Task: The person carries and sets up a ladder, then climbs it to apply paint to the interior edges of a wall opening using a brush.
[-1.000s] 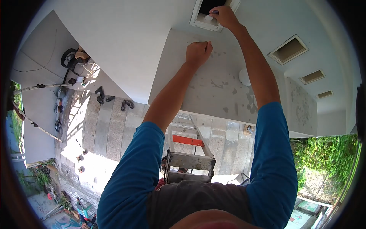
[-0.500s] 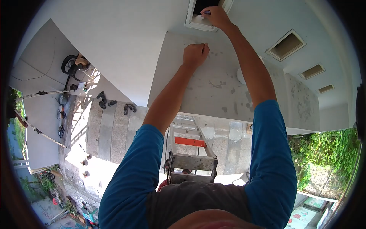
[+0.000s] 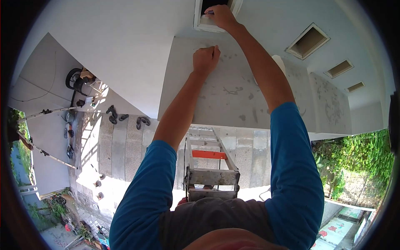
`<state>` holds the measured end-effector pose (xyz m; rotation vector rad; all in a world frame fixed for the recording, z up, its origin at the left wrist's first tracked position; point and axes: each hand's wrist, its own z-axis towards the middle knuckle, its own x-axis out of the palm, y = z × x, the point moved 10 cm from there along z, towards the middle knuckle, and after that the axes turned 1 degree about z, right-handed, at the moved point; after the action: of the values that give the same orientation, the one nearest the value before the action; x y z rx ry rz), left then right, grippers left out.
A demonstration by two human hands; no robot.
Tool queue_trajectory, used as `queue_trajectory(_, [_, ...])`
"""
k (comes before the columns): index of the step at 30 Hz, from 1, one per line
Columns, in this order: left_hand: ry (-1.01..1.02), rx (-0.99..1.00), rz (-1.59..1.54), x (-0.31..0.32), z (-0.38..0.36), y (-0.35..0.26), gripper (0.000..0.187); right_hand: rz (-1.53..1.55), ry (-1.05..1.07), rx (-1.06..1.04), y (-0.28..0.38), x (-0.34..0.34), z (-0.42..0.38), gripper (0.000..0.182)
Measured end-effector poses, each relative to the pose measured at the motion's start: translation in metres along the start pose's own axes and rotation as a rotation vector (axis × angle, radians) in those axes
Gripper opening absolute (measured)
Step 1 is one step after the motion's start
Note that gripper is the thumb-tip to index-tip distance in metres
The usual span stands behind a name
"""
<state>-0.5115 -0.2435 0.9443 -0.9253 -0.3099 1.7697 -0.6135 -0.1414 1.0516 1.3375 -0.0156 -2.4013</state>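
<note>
My right hand (image 3: 224,17) is raised at the lower right of a white-framed opening (image 3: 208,28) in the pale wall. Its fingers are closed around a small dark-blue object (image 3: 210,12), mostly covered, so its kind cannot be told. Something whitish shows just below it inside the opening. Lower and to the left, my left hand (image 3: 206,60) is closed in a fist over the stained grey ledge (image 3: 229,102). Whether it holds anything is hidden, and contact with the ledge cannot be made out.
Below me stands a stepladder (image 3: 213,177) with a red crosspiece (image 3: 208,154). Smaller vent openings (image 3: 308,41) run along the wall at right. A white rounded object (image 3: 278,62) is partly behind my right forearm. Sandals (image 3: 143,122) lie on the paved floor far below.
The whole view has shifted slightly, so the opening and both hands appear farther left. My right hand stays at the opening with the blue object; my left hand stays closed.
</note>
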Motion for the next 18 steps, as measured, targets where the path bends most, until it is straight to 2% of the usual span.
queue_trajectory(4, [-0.033,0.007,0.007,-0.003,0.000,0.000,0.038,0.093,0.112,-0.076,0.031,-0.029,-0.024,0.020])
queue_trajectory(6, [-0.027,-0.013,-0.003,-0.004,0.000,0.001,0.038,0.108,0.233,0.057,0.032,-0.039,-0.033,0.020])
queue_trajectory(7, [-0.021,-0.024,-0.012,-0.003,0.000,0.001,0.038,0.109,0.238,0.056,0.028,-0.038,-0.031,0.020])
queue_trajectory(9, [-0.017,-0.029,-0.010,-0.003,0.000,0.003,0.038,0.186,0.026,-0.026,0.018,-0.050,-0.015,0.019])
queue_trajectory(10, [-0.014,-0.027,-0.009,-0.003,0.000,0.002,0.038,0.188,0.023,-0.025,0.010,-0.042,-0.008,0.019])
queue_trajectory(12, [-0.019,-0.025,-0.004,-0.004,0.001,0.002,0.038,-0.032,-0.173,-0.071,0.004,-0.036,0.002,0.019])
queue_trajectory(13, [-0.026,-0.028,0.000,-0.004,0.000,0.002,0.039,-0.029,-0.175,-0.072,0.004,-0.025,0.005,0.019])
queue_trajectory(15, [-0.036,-0.021,0.000,-0.005,0.001,0.003,0.039,-0.044,-0.099,0.088,-0.009,0.000,0.010,0.020])
queue_trajectory(18, [-0.047,-0.009,-0.014,-0.009,0.001,-0.001,0.039,-0.020,-0.078,-0.054,-0.005,0.011,0.002,0.021])
